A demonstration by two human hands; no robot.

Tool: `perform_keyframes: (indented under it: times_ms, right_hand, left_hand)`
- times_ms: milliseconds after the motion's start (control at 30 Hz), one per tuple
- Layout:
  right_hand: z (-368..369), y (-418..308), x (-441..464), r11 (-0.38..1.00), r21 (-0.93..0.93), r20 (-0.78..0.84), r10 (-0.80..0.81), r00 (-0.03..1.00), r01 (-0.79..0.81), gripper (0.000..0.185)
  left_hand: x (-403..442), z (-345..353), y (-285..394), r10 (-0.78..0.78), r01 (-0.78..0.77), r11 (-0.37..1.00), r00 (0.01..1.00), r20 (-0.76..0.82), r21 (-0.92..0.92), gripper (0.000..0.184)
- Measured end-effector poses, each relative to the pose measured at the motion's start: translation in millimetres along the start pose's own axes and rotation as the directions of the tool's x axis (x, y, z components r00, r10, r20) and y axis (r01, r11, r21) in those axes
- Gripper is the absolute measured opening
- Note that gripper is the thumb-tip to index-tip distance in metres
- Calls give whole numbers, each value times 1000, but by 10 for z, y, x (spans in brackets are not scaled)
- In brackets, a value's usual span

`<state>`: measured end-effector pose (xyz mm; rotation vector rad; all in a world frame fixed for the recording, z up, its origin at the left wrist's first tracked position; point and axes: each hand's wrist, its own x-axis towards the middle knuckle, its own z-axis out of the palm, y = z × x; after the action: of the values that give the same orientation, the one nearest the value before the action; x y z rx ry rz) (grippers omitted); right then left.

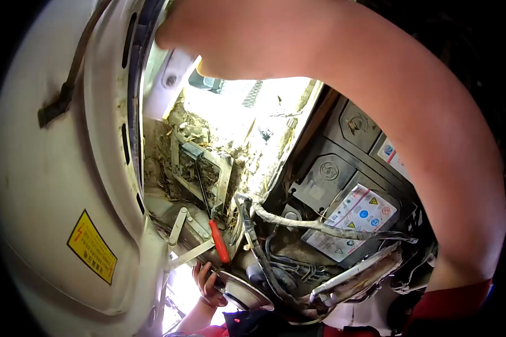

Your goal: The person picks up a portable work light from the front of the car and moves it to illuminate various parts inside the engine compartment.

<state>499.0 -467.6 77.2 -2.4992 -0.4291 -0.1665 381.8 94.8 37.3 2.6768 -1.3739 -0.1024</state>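
My right hand (219, 39) is high in the view, its arm arching across from the lower right. It is beside a pale metal bracket (168, 81), and the frame's top edge cuts off part of it, so its grip is unclear. My left hand (207, 282) is low in the view, fingers curled against the edge of a round metal part (244, 289); what lies inside the grip is hidden. Just above it, a screwdriver with a red handle (219, 241) leans with its thin shaft pointing up toward a metal frame (226, 174). Neither hand touches the screwdriver.
A white vehicle panel (45, 180) with a yellow warning label (92, 247) fills the left. Dark batteries (326, 174) with white labels sit at right. A taped cable (315, 226) crosses before them. Dry leaves and dirt (191, 132) cover the cavity around the metal frame.
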Motion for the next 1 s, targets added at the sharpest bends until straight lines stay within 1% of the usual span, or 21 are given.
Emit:
perform_keyframes:
  times_ms: [100,167,300,367,400,433,500,567,600,633,667,767,800,900,1000]
  right_hand:
    - [263,18,179,999,-25,-129,-40,991,37,22]
    - [502,14,301,997,-59,-211,-55,976,43,23]
    - [810,98,447,990,-127,-368,-102,924,59,25]
    - [863,187,446,986,-155,-440,-128,889,65,26]
    - [855,259,408,986,-147,-445,-139,885,81,26]
    - [798,285,358,986,-123,-415,-153,897,112,27]
    - [519,310,181,979,-26,-272,-202,941,203,26]
    - [526,387,168,947,-15,-332,-307,892,320,29]
    - [532,410,145,944,-4,-321,-312,894,329,29]
    - [534,420,159,948,3,-311,-302,901,319,29]
    - [547,418,183,954,9,-288,-284,915,299,29]
    - [585,389,253,967,28,-233,-238,943,251,29]
    - [611,409,292,970,27,-224,-228,947,240,29]
    - [629,418,270,974,36,-199,-213,957,224,29]
    - [635,433,259,977,40,-176,-201,964,211,29]
  left_hand:
    - [8,15,16,0,0,1000,1000,-24,4,55]
    - [-17,13,-13,5,-5,1000,1000,-7,14,57]
    - [-11,-5,8,-4,5,1000,1000,-10,14,56]
    - [-4,-7,-7,-18,17,999,1000,25,41,58]
    - [-15,-24,-1,-30,27,998,999,39,62,59]
    - [-8,-28,-11,-34,31,998,998,47,62,60]
    - [-2,-55,4,-47,43,997,997,68,57,62]
    - [-7,-7,-12,-44,42,997,998,38,65,63]
    - [-83,-2,-56,-38,35,998,999,39,59,64]
    - [-123,-5,-82,-30,28,998,999,43,47,64]
    - [-169,-6,-106,-19,16,998,999,44,63,57]
    - [-119,-4,-55,-50,47,995,998,33,85,48]
    - [-136,-25,-61,-44,34,990,997,69,137,46]
    - [-179,-15,-111,-35,24,992,995,90,126,46]
    - [-116,-2,-107,-11,5,995,998,67,98,46]
